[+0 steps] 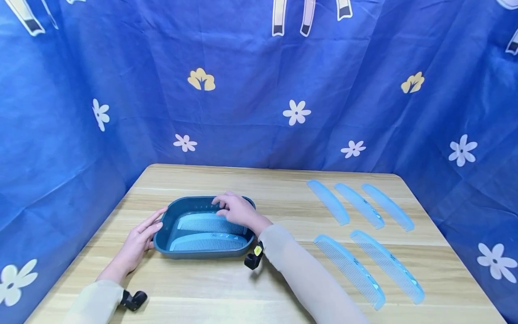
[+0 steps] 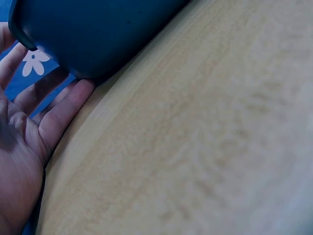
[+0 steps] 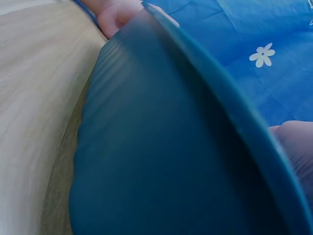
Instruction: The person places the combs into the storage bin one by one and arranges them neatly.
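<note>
A dark teal plastic basket (image 1: 200, 254) stands on the left part of the table. Two light blue combs (image 1: 208, 243) lie side by side in it, teeth toward the front. My left hand (image 1: 139, 238) is at the basket's left end, its fingers (image 2: 73, 100) extended against the outer wall. Over the basket's right end reaches my right hand (image 1: 238, 210), fingers bent loosely above the far comb (image 1: 198, 222), with nothing visible between them. That hand covers part of the far comb's right end. In the right wrist view the basket wall (image 3: 161, 132) hides most of the right hand.
Several more light blue combs lie slanted on the table's right side: a back row with a comb (image 1: 359, 205) in its middle, and a front row with a comb (image 1: 350, 270) at its left. Blue patterned cloth (image 1: 251, 121) hangs behind and beside the wooden table (image 1: 226, 288).
</note>
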{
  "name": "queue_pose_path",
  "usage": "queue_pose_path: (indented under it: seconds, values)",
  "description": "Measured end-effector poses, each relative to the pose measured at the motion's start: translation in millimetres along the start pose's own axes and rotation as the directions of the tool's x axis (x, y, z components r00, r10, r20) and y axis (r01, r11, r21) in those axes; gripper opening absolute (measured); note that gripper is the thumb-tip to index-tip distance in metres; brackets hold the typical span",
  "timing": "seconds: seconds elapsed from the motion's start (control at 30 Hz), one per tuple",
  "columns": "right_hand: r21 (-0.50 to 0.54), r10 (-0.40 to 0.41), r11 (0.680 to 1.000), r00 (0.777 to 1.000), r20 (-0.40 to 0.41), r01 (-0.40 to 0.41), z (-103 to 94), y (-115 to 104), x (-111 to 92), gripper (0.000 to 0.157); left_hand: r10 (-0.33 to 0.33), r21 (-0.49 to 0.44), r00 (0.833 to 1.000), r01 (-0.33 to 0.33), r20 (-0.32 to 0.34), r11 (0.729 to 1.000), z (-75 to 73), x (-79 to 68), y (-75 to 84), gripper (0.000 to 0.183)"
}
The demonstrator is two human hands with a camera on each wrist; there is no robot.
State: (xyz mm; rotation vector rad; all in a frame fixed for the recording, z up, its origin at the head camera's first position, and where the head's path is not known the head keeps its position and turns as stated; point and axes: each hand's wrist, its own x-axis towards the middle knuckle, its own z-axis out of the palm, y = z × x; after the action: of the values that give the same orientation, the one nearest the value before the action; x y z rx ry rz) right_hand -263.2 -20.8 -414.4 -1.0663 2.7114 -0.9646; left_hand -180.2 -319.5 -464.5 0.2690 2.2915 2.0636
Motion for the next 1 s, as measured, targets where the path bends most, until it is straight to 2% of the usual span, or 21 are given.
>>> queue_pose_path:
  seconds: [0.1, 0.23, 0.47, 0.63, 1.0]
  values:
    - [0.112, 0.018, 0.994, 0.999, -0.038, -0.014, -0.5, 1.3, -0.1, 0.031, -0.005, 0.004, 1.000, 0.005, -0.001, 1.000, -0.2, 0.5, 0.0, 0.049]
    - [0.201, 0.030, 0.980, 0.998, -0.062, -0.017, -1.5, 0.3, -0.8, 0.031, 0.002, -0.006, 1.000, -0.002, 0.000, 1.000, -1.7, 0.6, -0.2, 0.048]
    - [0.209, -0.026, 0.977, 0.997, -0.077, 0.041, -1.7, -3.3, -3.5, 0.033, 0.000, 0.007, 1.000, 0.000, -0.002, 1.000, -5.9, -2.7, -1.8, 0.048]
    - [0.208, -0.026, 0.977, 0.992, -0.122, 0.051, -3.3, -2.0, -8.8, 0.033, -0.007, 0.019, 1.000, 0.007, -0.002, 1.000, -6.7, -1.9, -3.9, 0.048]
    - [0.269, -0.017, 0.960, 0.975, -0.223, 0.078, -14.4, 4.6, -25.9, 0.033, -0.010, -0.018, 1.000, 0.010, 0.003, 1.000, -2.5, 2.2, -5.2, 0.049]
